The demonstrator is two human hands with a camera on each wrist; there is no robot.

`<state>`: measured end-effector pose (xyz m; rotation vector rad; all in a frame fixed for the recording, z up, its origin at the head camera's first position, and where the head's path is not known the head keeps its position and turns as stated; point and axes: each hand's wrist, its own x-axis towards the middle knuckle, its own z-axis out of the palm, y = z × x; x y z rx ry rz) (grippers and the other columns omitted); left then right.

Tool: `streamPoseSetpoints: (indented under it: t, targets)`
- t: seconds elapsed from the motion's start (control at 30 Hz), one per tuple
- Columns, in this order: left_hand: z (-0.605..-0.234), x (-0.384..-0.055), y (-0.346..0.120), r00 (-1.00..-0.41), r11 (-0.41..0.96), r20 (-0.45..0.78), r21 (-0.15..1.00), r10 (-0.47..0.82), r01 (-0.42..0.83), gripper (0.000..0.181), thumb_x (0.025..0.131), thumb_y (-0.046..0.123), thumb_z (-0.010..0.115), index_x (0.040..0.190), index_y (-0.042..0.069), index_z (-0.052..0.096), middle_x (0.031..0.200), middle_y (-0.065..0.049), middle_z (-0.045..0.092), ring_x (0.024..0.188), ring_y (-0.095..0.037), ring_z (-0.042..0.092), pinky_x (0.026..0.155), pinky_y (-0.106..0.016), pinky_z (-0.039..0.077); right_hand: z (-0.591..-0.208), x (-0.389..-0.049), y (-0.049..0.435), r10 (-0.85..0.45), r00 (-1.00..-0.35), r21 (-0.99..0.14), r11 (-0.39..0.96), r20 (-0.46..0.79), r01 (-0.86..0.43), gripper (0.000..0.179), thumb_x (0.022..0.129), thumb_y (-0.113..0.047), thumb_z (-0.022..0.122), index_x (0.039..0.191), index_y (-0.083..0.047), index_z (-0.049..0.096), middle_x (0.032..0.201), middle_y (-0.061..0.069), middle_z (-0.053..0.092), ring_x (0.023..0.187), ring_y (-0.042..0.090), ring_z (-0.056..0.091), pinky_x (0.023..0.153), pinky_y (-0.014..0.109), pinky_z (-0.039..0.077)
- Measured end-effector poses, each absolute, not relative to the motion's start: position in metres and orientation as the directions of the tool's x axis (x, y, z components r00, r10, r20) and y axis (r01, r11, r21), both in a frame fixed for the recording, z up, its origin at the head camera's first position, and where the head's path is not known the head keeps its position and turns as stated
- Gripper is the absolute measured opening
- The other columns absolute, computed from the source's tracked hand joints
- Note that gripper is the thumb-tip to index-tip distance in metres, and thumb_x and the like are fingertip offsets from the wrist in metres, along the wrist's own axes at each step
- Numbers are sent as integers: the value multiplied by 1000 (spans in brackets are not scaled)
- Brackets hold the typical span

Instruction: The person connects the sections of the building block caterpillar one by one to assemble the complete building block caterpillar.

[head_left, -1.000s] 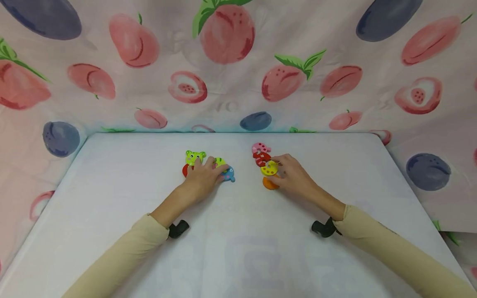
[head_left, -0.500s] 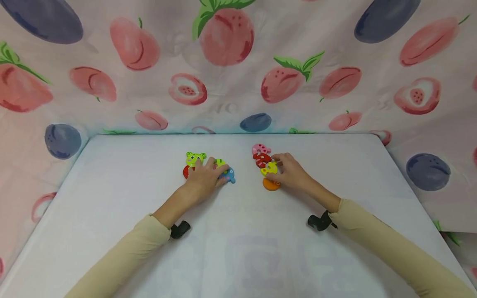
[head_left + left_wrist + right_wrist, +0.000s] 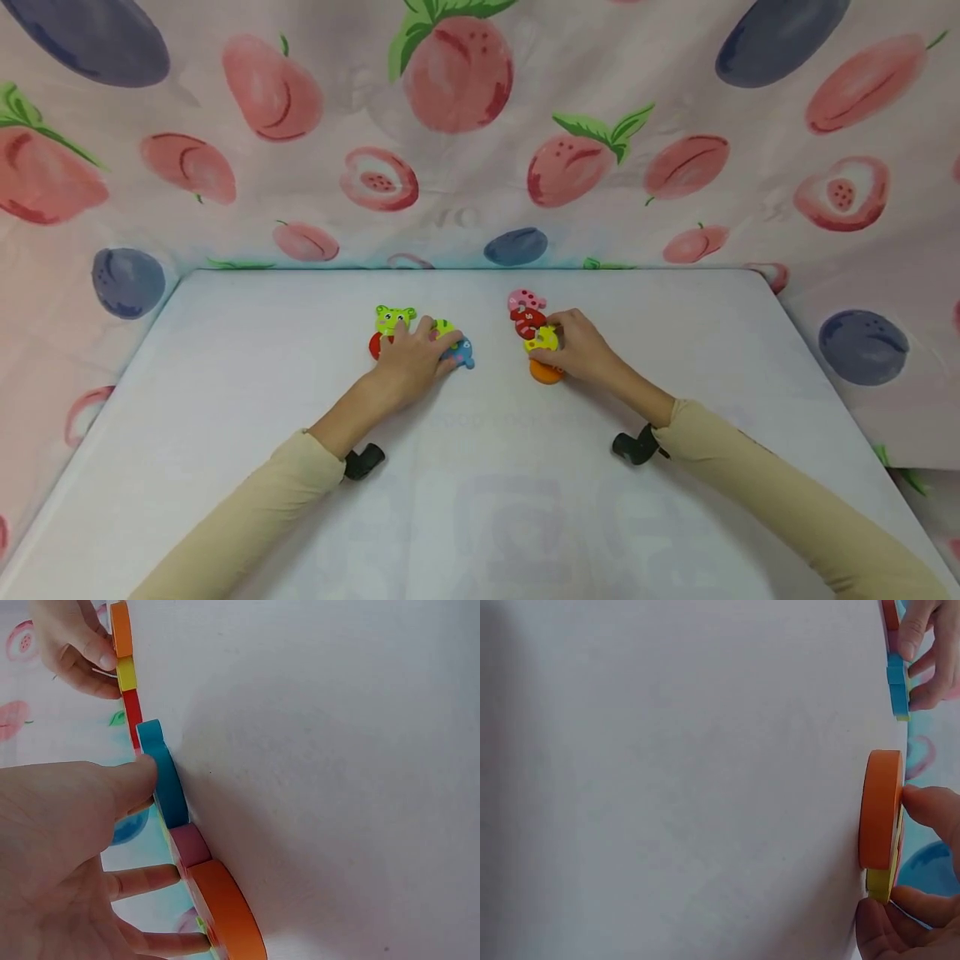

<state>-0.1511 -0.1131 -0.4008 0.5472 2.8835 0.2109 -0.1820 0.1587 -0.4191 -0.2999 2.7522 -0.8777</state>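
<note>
My left hand [image 3: 408, 362] lies with spread fingers over a group of painted toy puzzle pieces. A green animal-head piece [image 3: 392, 317], a red piece [image 3: 377, 347], a yellow-green piece [image 3: 443, 326] and a blue piece [image 3: 463, 354] show around it. In the left wrist view the thumb touches the blue piece's edge and two straight fingertips meet a pink piece [image 3: 191, 845] and an orange piece [image 3: 229, 911]. With thumb and fingers, my right hand [image 3: 588, 346] pinches a yellow spotted piece [image 3: 547, 333], between a red piece [image 3: 528, 322] and an orange piece [image 3: 545, 372].
A pink spotted piece [image 3: 527, 299] tops the right-hand row. The white table [image 3: 487, 467] ends at a fruit-print cloth [image 3: 600, 50] behind. Black wrist devices, one on the left [image 3: 365, 461] and one on the right [image 3: 635, 447], hang under the sleeves.
My right thumb and fingers have closed in on the yellow piece, which has moved slightly to the left, and the right forearm has swung left. The left hand stays in place.
</note>
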Motion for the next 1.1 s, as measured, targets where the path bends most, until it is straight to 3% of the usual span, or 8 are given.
streamPoseSetpoints:
  t: [0.17, 0.47, 0.73, 1.1]
  targets:
    - [-400, -151, -113, -911, 920, -168, 184, 377, 347, 50, 98, 43, 53, 145, 29, 43, 136, -18, 43, 123, -51, 40, 93, -64, 46, -419, -183, 159, -287, -949, -557, 813, -133, -168, 60, 86, -30, 73, 128, 6, 52, 125, 20, 53, 109, 30, 51, 98, 43, 49]
    - [-402, -149, -115, -911, 920, -157, 166, 381, 356, 46, 99, 36, 52, 145, 32, 43, 138, -16, 43, 118, -45, 43, 83, -51, 54, -413, -182, 161, -355, -926, -459, 848, -124, -264, 58, 82, -37, 76, 120, 3, 59, 118, 18, 57, 101, 27, 54, 91, 41, 54]
    - [-405, -147, -117, -917, 912, -128, 223, 379, 346, 46, 99, 33, 54, 144, 31, 46, 143, -17, 40, 138, -42, 32, 98, -63, 44, -413, -183, 162, -375, -919, -450, 846, -121, -286, 58, 82, -38, 76, 122, 0, 61, 120, 18, 58, 102, 29, 54, 91, 42, 53]
    - [-407, -147, -114, -914, 908, -64, 161, 401, 388, 46, 96, 36, 59, 140, 26, 52, 131, -15, 50, 123, -35, 44, 88, -48, 53, -414, -183, 164, -392, -914, -455, 836, -106, -306, 59, 81, -39, 77, 125, -3, 62, 120, 17, 59, 104, 29, 54, 89, 42, 53]
